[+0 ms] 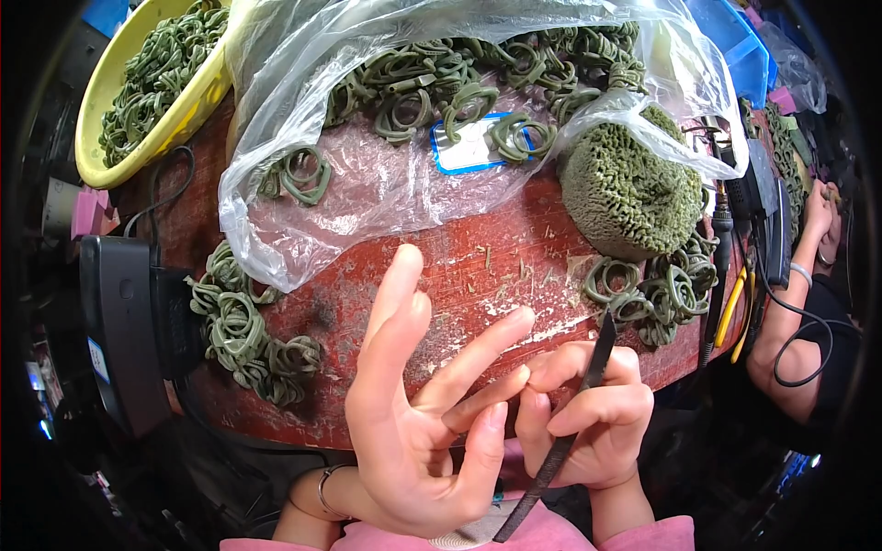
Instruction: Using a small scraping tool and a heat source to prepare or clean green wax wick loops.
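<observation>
Red worn table (478,266) = landmark. On its far side, big clear plastic bag (386,174) spread open w/ green rubbery rings (432,78) spilling inside, plus a blue-edged white label (473,147) under the film. Far-left off the table corner: yellow basin (184,110) full of same rings. Right part of table: dome-shaped stack of green rings (629,188), loose rings (657,289) just in front of it. Left edge of table: another loose ring pile (243,335), next to a black box (119,321).

At near edge of table: left hand (413,432) spread wide open, palm up, fingers fanned, holding nothing. Right hand (588,422) curled closed round a thin dark file (560,441), tip pointing up over the table edge; its fingertips touch left hand's fingers. Another person's arm (795,303) beyond table's right side.
</observation>
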### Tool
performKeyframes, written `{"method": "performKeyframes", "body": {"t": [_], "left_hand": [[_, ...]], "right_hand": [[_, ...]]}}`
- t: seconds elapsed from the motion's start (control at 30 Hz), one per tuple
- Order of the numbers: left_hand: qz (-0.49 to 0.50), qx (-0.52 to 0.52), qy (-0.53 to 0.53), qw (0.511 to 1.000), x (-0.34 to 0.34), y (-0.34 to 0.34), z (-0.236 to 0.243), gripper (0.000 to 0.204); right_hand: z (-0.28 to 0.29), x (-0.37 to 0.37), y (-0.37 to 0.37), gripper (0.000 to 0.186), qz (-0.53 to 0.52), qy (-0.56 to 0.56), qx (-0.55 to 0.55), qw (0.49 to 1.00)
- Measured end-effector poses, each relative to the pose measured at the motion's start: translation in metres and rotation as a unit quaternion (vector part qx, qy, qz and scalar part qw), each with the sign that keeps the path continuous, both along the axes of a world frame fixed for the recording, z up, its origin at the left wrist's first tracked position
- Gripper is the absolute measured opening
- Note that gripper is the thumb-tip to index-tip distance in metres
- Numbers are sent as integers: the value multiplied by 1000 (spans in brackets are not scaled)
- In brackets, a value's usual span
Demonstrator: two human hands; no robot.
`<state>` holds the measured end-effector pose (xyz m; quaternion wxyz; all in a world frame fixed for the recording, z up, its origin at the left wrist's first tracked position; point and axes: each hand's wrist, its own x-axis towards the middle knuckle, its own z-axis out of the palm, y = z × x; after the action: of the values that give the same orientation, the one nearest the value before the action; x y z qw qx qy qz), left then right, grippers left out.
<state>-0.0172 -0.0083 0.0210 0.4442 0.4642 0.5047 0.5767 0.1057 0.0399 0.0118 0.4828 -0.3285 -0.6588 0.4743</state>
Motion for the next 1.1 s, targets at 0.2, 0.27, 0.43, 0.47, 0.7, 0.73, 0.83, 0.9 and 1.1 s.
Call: {"method": "performKeyframes", "body": {"t": [0.2,0.27,0.43,0.47,0.7,0.73,0.83,0.9,1.1], "left_hand": [[44,44,-17,998,10,1,-1,73],[41,34,-9,999,10,0,1,73],[21,-30,-25,999,7,3,3,79],[29,-42,-88,995,8,4,2,78],[21,-103,-287,952,7,9,2,72],[28,-109,-322,940,6,9,3,72],[28,-133,-362,922,7,9,6,72],[28,-136,-354,925,7,9,7,72],[40,-107,-293,949,9,9,8,71]], "right_hand": [[1,0,-1,17,8,20,-15,1000],[0,0,-1,18,1,20,-5,1000],[-4,2,2,22,14,-59,87,994],[-5,2,1,22,0,-45,77,996],[-9,-5,-5,23,-13,-22,104,994],[-8,-4,-4,22,12,-27,117,993],[-4,2,0,24,33,-5,67,997],[0,7,2,29,29,-95,147,984],[1,1,0,32,39,-98,126,986]]}}
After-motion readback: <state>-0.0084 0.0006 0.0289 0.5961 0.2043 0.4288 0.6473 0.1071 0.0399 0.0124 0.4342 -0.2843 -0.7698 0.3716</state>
